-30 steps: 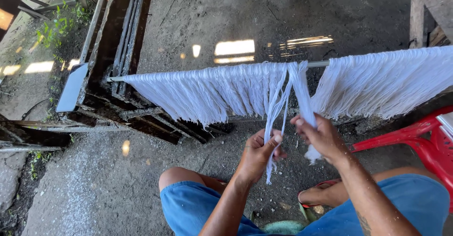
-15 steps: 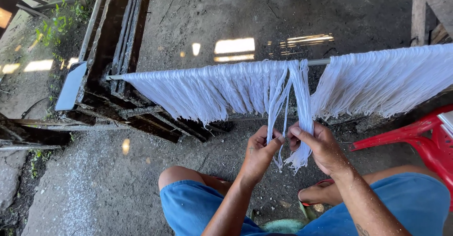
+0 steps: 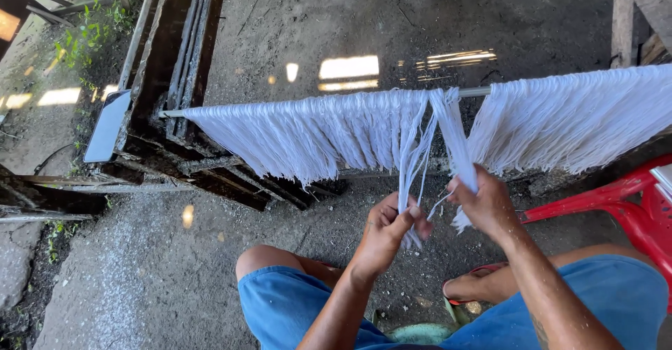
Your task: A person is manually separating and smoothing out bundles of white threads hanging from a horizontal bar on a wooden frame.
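Over a gritty concrete floor [image 3: 175, 280], the left hand [image 3: 387, 229] pinches a thin strand bundle [image 3: 409, 175], and the right hand [image 3: 485, 203] grips a thicker hank [image 3: 456, 140]. Both hang lengthwise from the rod [image 3: 473, 92] directly above and ahead. Since half a second ago the right hand has drawn rightward, spreading the two bundles apart.

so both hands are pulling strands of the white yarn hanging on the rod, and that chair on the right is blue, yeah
Not quite: the chair is red, not blue, as the head view shows; the blue there is the person's shorts. The rest holds: the left hand and right hand each grip strands of the white yarn hanging on the rod.
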